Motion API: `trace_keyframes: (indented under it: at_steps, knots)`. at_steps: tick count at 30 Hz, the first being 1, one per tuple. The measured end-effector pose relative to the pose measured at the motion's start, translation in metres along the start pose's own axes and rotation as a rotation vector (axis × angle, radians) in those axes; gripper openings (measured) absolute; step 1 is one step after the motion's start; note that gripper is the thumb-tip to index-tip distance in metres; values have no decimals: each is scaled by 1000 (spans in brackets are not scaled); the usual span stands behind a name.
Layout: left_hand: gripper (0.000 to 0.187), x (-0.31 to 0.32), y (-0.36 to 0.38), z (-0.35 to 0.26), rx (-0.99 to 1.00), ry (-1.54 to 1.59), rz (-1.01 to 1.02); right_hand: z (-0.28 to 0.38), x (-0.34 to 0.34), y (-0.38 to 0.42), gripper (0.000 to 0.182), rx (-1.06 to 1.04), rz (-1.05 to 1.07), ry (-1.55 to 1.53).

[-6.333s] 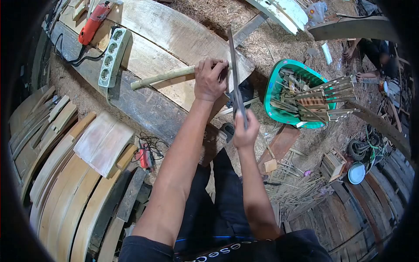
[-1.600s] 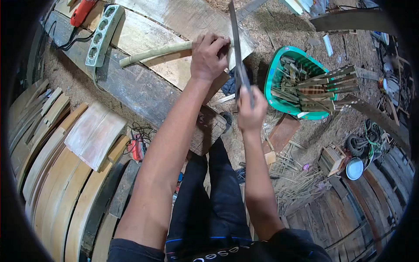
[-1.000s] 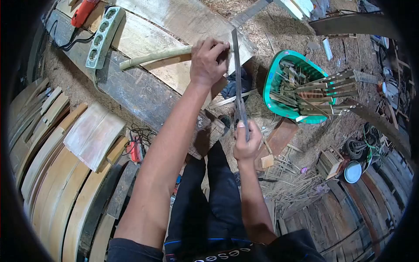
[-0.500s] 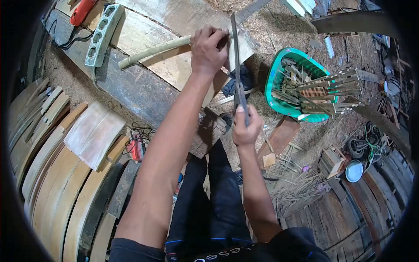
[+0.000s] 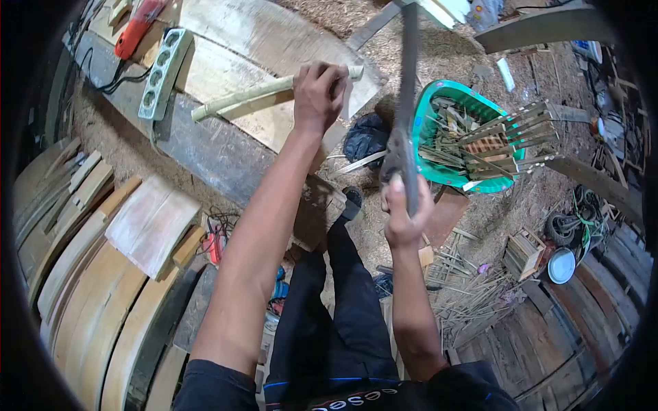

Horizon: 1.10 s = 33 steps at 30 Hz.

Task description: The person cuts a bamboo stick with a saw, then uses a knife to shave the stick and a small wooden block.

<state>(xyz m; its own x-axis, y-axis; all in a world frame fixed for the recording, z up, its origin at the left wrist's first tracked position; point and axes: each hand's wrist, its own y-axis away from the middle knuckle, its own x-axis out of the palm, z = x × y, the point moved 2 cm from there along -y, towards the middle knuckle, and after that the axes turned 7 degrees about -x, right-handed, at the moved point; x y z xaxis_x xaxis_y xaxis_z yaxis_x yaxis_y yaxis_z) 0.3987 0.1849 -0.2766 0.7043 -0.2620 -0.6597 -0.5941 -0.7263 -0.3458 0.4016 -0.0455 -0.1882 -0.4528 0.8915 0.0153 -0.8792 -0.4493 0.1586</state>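
Note:
My left hand [image 5: 317, 92] is closed around a pale bamboo pole [image 5: 255, 90] near its right end, pressing it down on the plank bench [image 5: 233, 34]. The pole's short cut end sticks out past my fingers. In my right hand [image 5: 409, 212] is a handsaw [image 5: 407, 82], its handle gripped and its dark blade pointing away from me. That blade stands to the right of the pole, apart from it. Its teeth are too small to make out.
A green basket [image 5: 439, 88] of split sticks stands right of the saw. A white power strip [image 5: 163, 75] and a red power tool [image 5: 140, 27] lie on the bench's left. Curved boards [image 5: 103, 294] are stacked at lower left. Offcuts [image 5: 459, 274] litter the floor.
My right hand has drawn the handsaw to the right, away from the bamboo pole's end. My left hand keeps its hold, shifted slightly left, and the pole's end now shows.

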Motion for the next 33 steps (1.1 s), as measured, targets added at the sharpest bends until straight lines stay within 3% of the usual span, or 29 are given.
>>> trace_keyframes:
  at_steps: [2,7,8,12,15,16,28,33]
  knots:
    - [16,7,-5,-1,35,61,44,-18,3,-11,21,55,0,-68]
    - [26,14,-39,-2,156,61,173,-35,10,-34,23,-47,13,155]
    - [20,12,-43,-1,139,2,253,-32,14,-38,22,-77,18,190]
    - [22,16,-48,2,-74,9,117,-27,24,-51,22,-97,14,178]
    - [27,35,-49,-4,-118,-348,-78,-29,27,-61,23,-70,21,172]
    - [32,39,-50,-3,-129,-417,14,-30,28,-63,24,-58,31,171]
    - [28,40,-54,-9,-202,-551,127,-34,36,-88,27,8,53,221]
    - [27,42,-54,-8,-209,-542,124,-35,22,-51,26,-39,45,303]
